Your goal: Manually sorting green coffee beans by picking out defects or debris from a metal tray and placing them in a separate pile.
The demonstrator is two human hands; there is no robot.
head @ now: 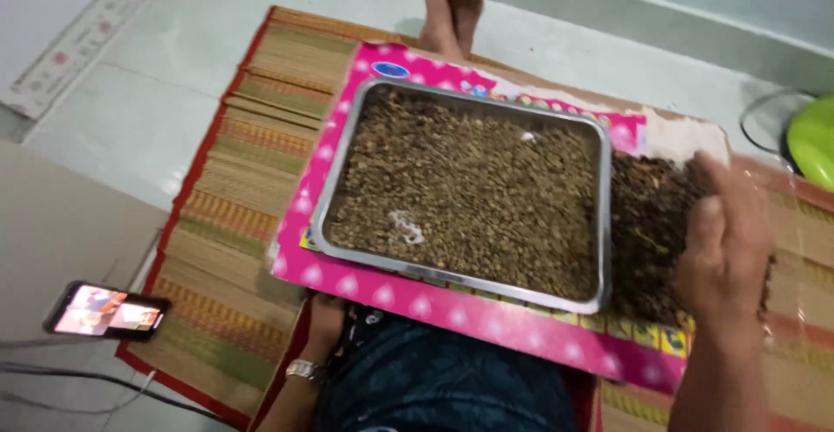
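A rectangular metal tray [605, 189] filled with small brown seeds rests on a pink patterned board [486, 319] over my lap. My right hand [725, 241] lies, blurred, on a darker heap of seeds and husks [647, 215] just right of the tray, fingers curled down into it; whether it grips any is unclear. My left hand [323, 323] is mostly hidden under the board's near-left edge, and a metal wristwatch [304, 369] shows on that wrist.
A striped woven mat [243, 171] covers the tiled floor. A phone [106, 310] with a lit screen lies at the mat's left edge beside dark cables. My bare feet [452, 15] stick out beyond the board. A lime-green object [812, 136] sits at far right.
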